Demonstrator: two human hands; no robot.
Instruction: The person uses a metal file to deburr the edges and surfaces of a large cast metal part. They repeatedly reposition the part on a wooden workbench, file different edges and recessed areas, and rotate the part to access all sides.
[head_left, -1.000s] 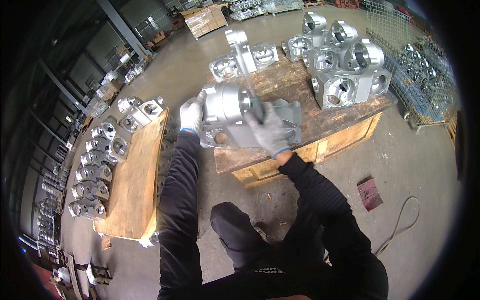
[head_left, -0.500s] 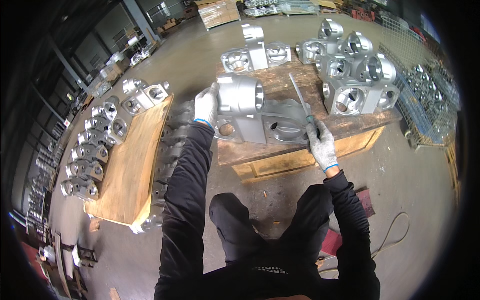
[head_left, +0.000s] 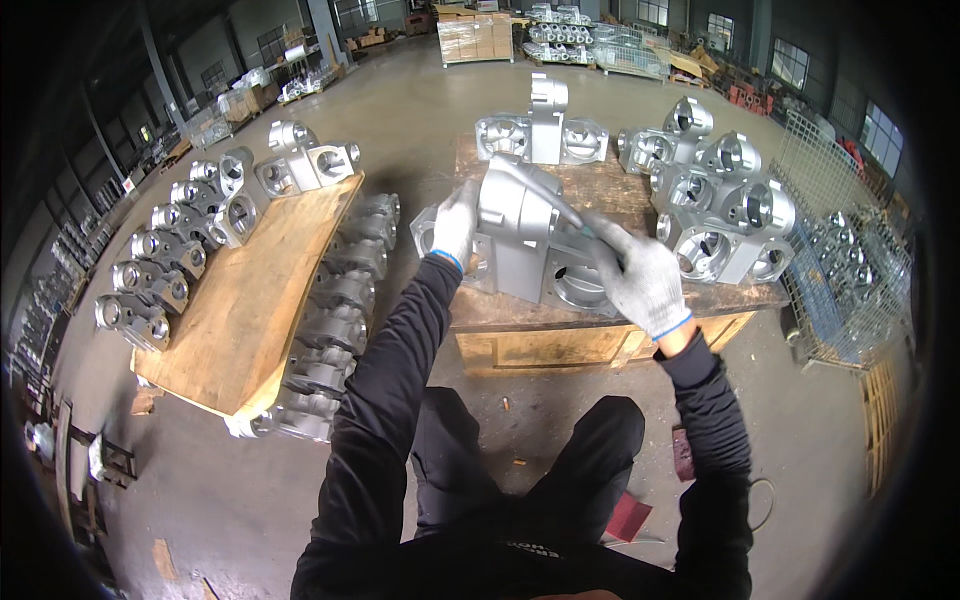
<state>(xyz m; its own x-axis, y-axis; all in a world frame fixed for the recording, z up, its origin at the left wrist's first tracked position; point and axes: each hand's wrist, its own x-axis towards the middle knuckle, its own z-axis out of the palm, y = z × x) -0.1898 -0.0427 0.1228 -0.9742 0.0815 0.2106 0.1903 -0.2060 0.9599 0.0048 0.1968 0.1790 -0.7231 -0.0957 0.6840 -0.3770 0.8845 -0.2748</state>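
Observation:
A silver metal casting (head_left: 515,255) with a ring-shaped top stands near the front of a wooden bench. My left hand (head_left: 456,225), in a grey-white glove, grips its left side; the fingertips are partly hidden behind it. In my gloved right hand (head_left: 640,278) is a file (head_left: 548,195), a long narrow metal blade on a dark green handle. The blade slants up and left across the casting's ring top, slightly blurred. Whether it touches the metal I cannot tell.
More castings stand on the wooden bench (head_left: 630,200), one (head_left: 545,125) at the back and a cluster (head_left: 715,195) at right. A plywood board (head_left: 240,290) at left carries a row of castings, with others below it. A wire cage (head_left: 850,260) stands right.
My right hand has moved up and left, bringing the file from beside the casting to over its top. The casting has turned and tilted somewhat under my left hand. The view has shifted too.

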